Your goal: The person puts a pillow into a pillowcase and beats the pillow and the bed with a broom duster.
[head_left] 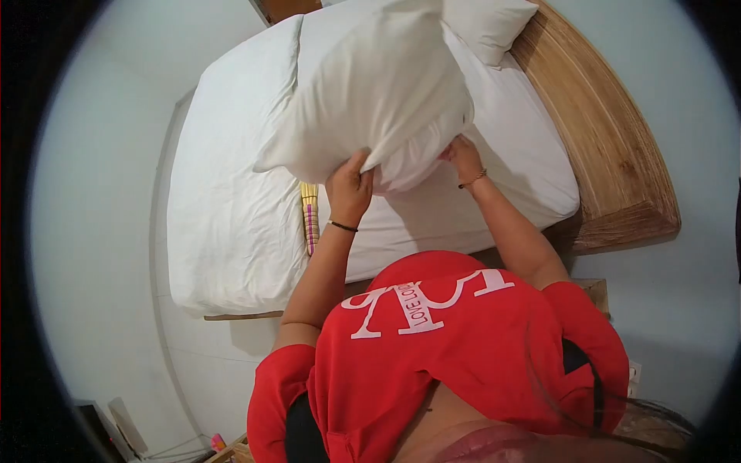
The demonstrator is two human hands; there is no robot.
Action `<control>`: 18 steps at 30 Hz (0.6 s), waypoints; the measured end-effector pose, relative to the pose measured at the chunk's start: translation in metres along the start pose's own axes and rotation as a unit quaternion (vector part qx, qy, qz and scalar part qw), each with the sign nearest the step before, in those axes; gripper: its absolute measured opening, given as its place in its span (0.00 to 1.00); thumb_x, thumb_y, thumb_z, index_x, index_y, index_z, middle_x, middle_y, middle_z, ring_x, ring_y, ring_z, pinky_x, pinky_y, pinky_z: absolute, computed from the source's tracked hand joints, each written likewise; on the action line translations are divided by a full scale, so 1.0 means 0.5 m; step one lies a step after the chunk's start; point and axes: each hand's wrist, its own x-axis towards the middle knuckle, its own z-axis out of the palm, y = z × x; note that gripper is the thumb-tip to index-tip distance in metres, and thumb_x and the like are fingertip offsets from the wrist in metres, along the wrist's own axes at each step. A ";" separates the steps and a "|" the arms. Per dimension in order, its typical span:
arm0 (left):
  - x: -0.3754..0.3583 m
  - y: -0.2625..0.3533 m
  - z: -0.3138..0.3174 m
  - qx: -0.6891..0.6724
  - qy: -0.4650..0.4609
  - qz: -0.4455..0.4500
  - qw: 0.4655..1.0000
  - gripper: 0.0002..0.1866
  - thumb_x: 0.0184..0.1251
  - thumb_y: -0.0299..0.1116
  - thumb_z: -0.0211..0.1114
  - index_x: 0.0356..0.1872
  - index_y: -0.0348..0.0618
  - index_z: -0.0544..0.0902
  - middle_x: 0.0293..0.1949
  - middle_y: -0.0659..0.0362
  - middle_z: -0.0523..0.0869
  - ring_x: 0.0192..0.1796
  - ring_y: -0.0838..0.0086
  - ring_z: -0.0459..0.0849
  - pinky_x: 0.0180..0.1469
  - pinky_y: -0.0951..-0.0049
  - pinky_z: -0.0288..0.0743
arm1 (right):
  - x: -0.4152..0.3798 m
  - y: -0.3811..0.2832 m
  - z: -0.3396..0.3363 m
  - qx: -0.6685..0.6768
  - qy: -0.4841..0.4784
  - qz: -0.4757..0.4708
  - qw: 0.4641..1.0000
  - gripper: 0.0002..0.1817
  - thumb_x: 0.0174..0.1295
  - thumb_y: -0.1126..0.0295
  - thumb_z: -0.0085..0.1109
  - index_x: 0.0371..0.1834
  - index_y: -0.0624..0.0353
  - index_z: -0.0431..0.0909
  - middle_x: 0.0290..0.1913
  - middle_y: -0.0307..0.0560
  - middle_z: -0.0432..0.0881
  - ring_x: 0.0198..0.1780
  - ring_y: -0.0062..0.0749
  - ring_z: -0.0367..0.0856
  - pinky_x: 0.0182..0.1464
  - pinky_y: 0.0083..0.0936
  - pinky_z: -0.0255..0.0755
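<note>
1. Pillow (370,85) fills the upper centre of the frame, lifted above the bed (231,224).
2. Left hand (349,185) is closed on the pillow's lower edge, a dark band at its wrist.
3. Right hand (463,157) grips the same edge just to the right, wearing a bracelet.
4. Second pillow (486,23) lies at the top, by the wooden headboard (610,147).
5. Striped cloth (310,216) lies on the sheet below the left hand.
</note>
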 end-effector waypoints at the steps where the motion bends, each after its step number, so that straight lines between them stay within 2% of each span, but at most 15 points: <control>1: 0.010 -0.012 0.008 -0.023 0.066 0.058 0.996 0.13 0.55 0.24 0.57 0.43 0.41 0.80 0.33 0.49 0.83 0.36 0.56 0.82 0.38 0.66 0.73 | 0.000 -0.052 0.007 0.065 -0.004 -0.002 0.998 0.12 0.66 0.67 0.47 0.32 0.65 0.74 0.27 0.39 0.75 0.30 0.23 0.75 0.41 0.25 0.75; 4: 0.031 0.011 -0.037 -0.138 0.167 0.007 0.976 0.12 0.59 0.25 0.53 0.42 0.34 0.79 0.29 0.52 0.83 0.31 0.69 0.80 0.35 0.74 0.71 | -0.048 -0.181 0.031 0.024 -0.062 -0.071 0.995 0.11 0.66 0.65 0.47 0.33 0.61 0.73 0.31 0.36 0.75 0.33 0.21 0.74 0.46 0.22 0.72; 6: 0.031 0.003 -0.053 -0.243 0.225 -0.038 0.943 0.13 0.64 0.27 0.50 0.42 0.29 0.78 0.26 0.59 0.81 0.29 0.81 0.74 0.32 0.81 0.67 | -0.078 -0.253 0.055 -0.029 -0.072 -0.149 0.986 0.13 0.66 0.66 0.48 0.27 0.63 0.72 0.26 0.35 0.74 0.30 0.18 0.72 0.40 0.19 0.71; 7: 0.032 0.028 -0.050 -0.281 0.298 -0.019 0.912 0.15 0.67 0.31 0.49 0.42 0.28 0.78 0.27 0.63 0.80 0.29 0.84 0.71 0.31 0.82 0.66 | -0.088 -0.277 0.063 -0.055 -0.079 -0.188 0.978 0.15 0.65 0.66 0.49 0.24 0.64 0.71 0.23 0.34 0.73 0.28 0.17 0.72 0.36 0.17 0.70; 10: -0.029 0.011 -0.032 -0.229 0.237 -0.130 0.935 0.16 0.68 0.33 0.49 0.43 0.28 0.78 0.28 0.62 0.80 0.30 0.83 0.72 0.32 0.82 0.66 | -0.112 -0.309 0.068 -0.169 -0.108 -0.194 0.960 0.16 0.66 0.64 0.48 0.23 0.63 0.71 0.22 0.36 0.73 0.28 0.17 0.71 0.34 0.18 0.68; 11: -0.058 -0.031 0.005 -0.238 0.206 -0.223 0.923 0.17 0.69 0.35 0.49 0.43 0.28 0.78 0.29 0.60 0.81 0.31 0.81 0.73 0.33 0.79 0.67 | -0.100 -0.290 0.054 -0.187 -0.107 -0.169 0.962 0.16 0.66 0.64 0.48 0.23 0.64 0.71 0.21 0.37 0.73 0.28 0.18 0.72 0.35 0.18 0.68; 12: -0.075 -0.033 0.031 -0.154 0.162 -0.207 0.953 0.18 0.69 0.36 0.49 0.43 0.27 0.78 0.30 0.57 0.82 0.32 0.78 0.75 0.35 0.76 0.69 | -0.078 -0.244 0.033 -0.206 -0.106 -0.141 0.963 0.16 0.66 0.64 0.48 0.23 0.64 0.72 0.21 0.38 0.74 0.27 0.19 0.72 0.35 0.18 0.69; 13: -0.109 -0.094 0.070 -0.137 0.095 -0.239 0.957 0.19 0.69 0.38 0.50 0.43 0.28 0.77 0.32 0.53 0.83 0.34 0.74 0.77 0.38 0.72 0.70 | -0.063 -0.189 0.011 -0.227 -0.105 -0.109 0.962 0.16 0.65 0.63 0.48 0.24 0.64 0.72 0.21 0.39 0.74 0.27 0.19 0.73 0.35 0.19 0.69; 14: -0.150 -0.154 0.122 -0.132 0.060 -0.264 0.954 0.19 0.68 0.40 0.51 0.44 0.30 0.78 0.34 0.47 0.84 0.37 0.64 0.81 0.41 0.68 0.72 | -0.048 -0.124 -0.021 -0.232 -0.092 -0.015 0.968 0.16 0.65 0.64 0.49 0.24 0.65 0.72 0.22 0.42 0.75 0.28 0.21 0.74 0.36 0.20 0.70; 15: -0.182 -0.200 0.163 -0.050 -0.004 -0.286 0.957 0.19 0.66 0.41 0.51 0.44 0.32 0.79 0.37 0.42 0.83 0.41 0.54 0.82 0.44 0.63 0.72 | -0.030 -0.061 -0.057 -0.238 -0.076 0.078 0.965 0.16 0.64 0.64 0.49 0.24 0.66 0.73 0.23 0.45 0.77 0.30 0.23 0.75 0.38 0.22 0.70; 17: -0.224 -0.205 0.219 -0.021 -0.079 -0.334 0.939 0.18 0.65 0.40 0.52 0.44 0.35 0.79 0.38 0.41 0.82 0.44 0.50 0.80 0.46 0.61 0.72 | -0.017 0.043 -0.161 -0.337 -0.098 0.132 0.927 0.13 0.62 0.65 0.50 0.28 0.66 0.74 0.29 0.47 0.78 0.34 0.25 0.77 0.41 0.24 0.71; 18: -0.239 -0.202 0.248 -0.008 -0.117 -0.356 0.927 0.18 0.65 0.40 0.52 0.44 0.36 0.80 0.39 0.40 0.82 0.45 0.49 0.80 0.46 0.60 0.72 | -0.018 0.045 -0.183 -0.386 -0.109 0.156 0.903 0.12 0.61 0.66 0.51 0.30 0.66 0.74 0.31 0.49 0.79 0.36 0.26 0.78 0.42 0.25 0.72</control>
